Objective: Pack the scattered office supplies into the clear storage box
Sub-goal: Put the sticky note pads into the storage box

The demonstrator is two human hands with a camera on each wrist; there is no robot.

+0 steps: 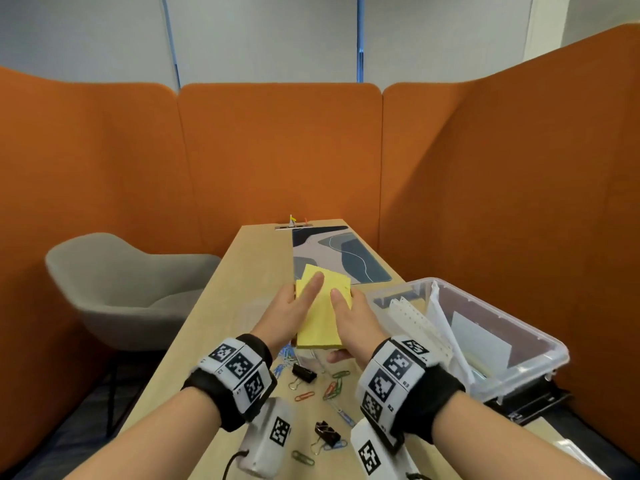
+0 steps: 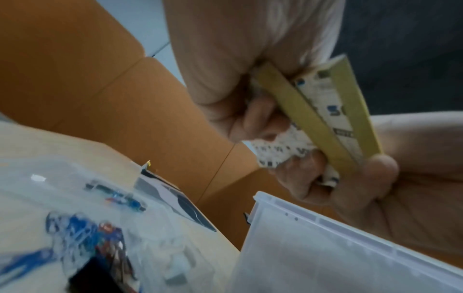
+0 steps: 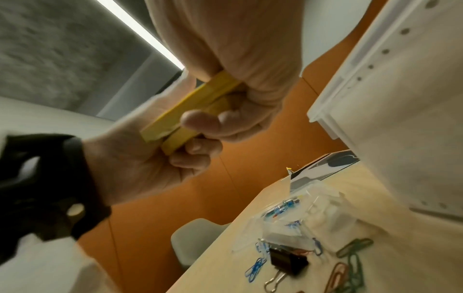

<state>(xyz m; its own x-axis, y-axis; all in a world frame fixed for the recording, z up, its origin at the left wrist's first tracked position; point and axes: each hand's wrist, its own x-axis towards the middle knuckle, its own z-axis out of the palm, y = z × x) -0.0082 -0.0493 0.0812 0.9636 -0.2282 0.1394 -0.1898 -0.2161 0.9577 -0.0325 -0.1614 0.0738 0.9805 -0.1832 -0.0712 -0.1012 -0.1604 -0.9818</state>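
Two yellow sticky-note pads (image 1: 320,320) are held stacked above the table between both hands. My left hand (image 1: 294,310) grips their left side, with a finger straight along the top and the others curled beneath. My right hand (image 1: 349,317) grips the right side. The left wrist view shows the pads (image 2: 290,101) edge-on with a printed label between them. In the right wrist view the pads (image 3: 190,103) are pinched by both hands. The clear storage box (image 1: 502,311) stands just right of the hands with papers inside. Binder clips (image 1: 304,372) and coloured paper clips (image 1: 334,388) lie scattered below my wrists.
A patterned desk mat (image 1: 341,254) lies at the table's far end. A small clear case (image 3: 283,224) with blue clips sits near the box. A grey chair (image 1: 121,289) stands left of the table. Orange partitions (image 1: 277,150) surround the desk. A black object (image 1: 530,403) lies under the box's near corner.
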